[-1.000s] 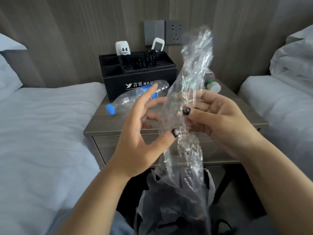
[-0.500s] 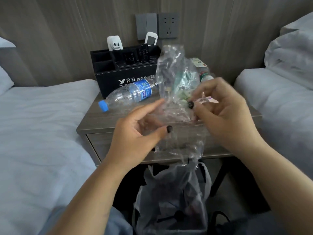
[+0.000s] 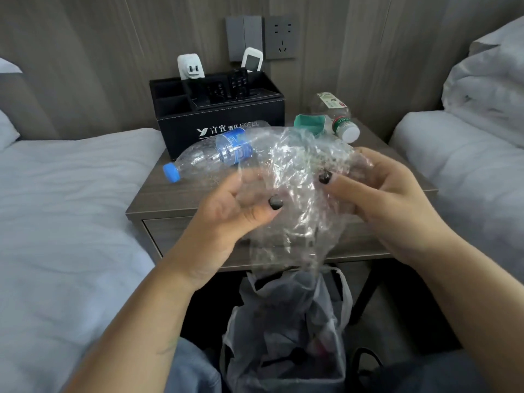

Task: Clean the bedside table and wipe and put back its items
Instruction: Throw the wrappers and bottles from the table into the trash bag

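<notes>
A crumpled clear plastic wrap (image 3: 297,177) is bunched between both hands above the front edge of the wooden bedside table (image 3: 158,199). My left hand (image 3: 229,214) grips its left side, fingers curled into the film. My right hand (image 3: 380,199) pinches and gathers its right side. On the table lie an empty clear bottle with a blue cap and label (image 3: 204,158), a second clear bottle with a white cap (image 3: 337,117), and a green wrapper (image 3: 309,123). A black hotel organiser box (image 3: 221,120) with remotes stands at the back.
A bin lined with a translucent bag (image 3: 289,330) stands on the floor below the table front, under the wrap. White beds flank the table on the left (image 3: 71,211) and right (image 3: 465,154). Wall switches and a socket (image 3: 280,36) sit above the box.
The tall upright plastic wrap has been squeezed down into a compact wad between both hands. Both hands have closed in on it and dropped lower, toward the bin.
</notes>
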{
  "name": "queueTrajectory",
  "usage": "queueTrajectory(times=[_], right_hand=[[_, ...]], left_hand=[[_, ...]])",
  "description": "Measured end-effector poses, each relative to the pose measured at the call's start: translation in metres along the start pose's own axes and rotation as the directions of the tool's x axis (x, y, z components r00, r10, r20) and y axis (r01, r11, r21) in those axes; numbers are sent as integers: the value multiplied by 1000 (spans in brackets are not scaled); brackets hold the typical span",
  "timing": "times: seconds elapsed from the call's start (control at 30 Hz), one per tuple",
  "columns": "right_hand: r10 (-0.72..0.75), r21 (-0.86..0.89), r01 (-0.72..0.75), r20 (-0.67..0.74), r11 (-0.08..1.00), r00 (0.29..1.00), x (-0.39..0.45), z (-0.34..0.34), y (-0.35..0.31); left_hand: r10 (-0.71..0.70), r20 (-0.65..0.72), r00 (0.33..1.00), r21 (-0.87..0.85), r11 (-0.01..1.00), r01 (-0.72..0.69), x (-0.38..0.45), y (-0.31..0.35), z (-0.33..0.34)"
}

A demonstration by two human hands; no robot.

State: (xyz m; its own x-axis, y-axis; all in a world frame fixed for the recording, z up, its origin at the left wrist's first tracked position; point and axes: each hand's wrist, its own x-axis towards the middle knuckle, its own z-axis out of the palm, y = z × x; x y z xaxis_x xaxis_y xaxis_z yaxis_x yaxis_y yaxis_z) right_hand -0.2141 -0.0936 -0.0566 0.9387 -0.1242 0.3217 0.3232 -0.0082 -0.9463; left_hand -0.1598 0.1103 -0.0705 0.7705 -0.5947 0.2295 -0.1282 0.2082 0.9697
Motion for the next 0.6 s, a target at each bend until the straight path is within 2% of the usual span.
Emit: queueTrajectory(times=[0.07,0.13,0.2,0.3,0.37,0.4,0.47,0.53,0.6], right_hand=[[4,27,-3,-48,1000,999,1,6,5],[37,110,-34,-27,993,999,2,11,6],[44,149,-46,18,988,999,2,12,5],[-74,-11,73,-28,997,997,4,12,9],[-256,-229,235,-64,944,965,5,11,16],[-370,-357,334,-35,872,928,6,10,19],[-549,-565,508,112,651,828,5,6,26],[-604,-701,592,286,397,744,3,1,30],[-579,-781,598,408,178,706,0,2,32]], left_hand=[[-50,-53,997,48,998,52,0,-2,6],[-65,-98,993,68,995,72,1,-3,11],[-102,-145,984,-35,995,98,1,-1,12],[-182,-152,972,-148,976,159,2,0,11],[-235,-135,962,-187,960,208,3,-2,10],[-265,-120,957,-222,947,234,4,-3,9],[-281,-33,959,-288,922,260,6,-4,6],[-245,51,968,-329,911,248,6,-5,1],[-245,47,968,-297,922,247,5,-3,-1]])
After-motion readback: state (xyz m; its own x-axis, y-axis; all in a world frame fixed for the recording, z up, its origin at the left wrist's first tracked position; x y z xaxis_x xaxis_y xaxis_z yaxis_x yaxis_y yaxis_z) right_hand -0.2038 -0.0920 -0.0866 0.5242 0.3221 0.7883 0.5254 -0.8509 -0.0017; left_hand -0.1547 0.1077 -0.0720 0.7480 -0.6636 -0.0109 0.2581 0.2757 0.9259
